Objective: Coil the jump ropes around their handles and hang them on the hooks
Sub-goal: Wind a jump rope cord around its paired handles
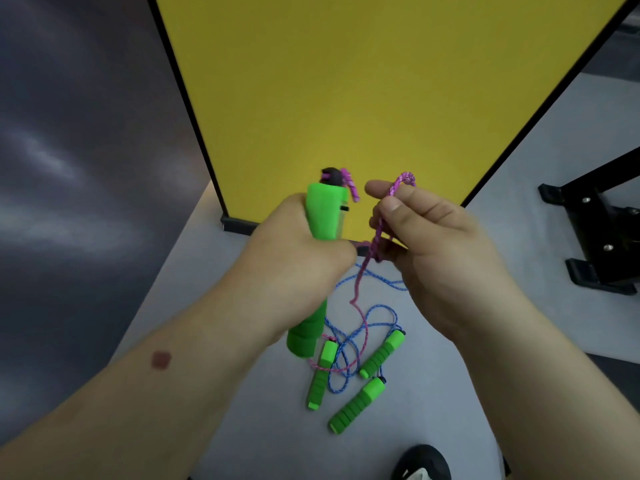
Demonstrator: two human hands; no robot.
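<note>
Gripping a green handle (323, 216) upright, the left hand (298, 258) curls around its middle. Right of it, the right hand (433, 244) pinches the pink rope (398, 185) between thumb and forefinger. Near, on the grey floor (433, 393), lie three green handles (356, 405) amid blue rope (377, 315).

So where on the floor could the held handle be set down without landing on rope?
Bare grey floor lies left of the blue rope tangle, toward the yellow panel's black foot, and right of it toward the black metal stand. Crowded: the three green foam handles and black shoe.
</note>
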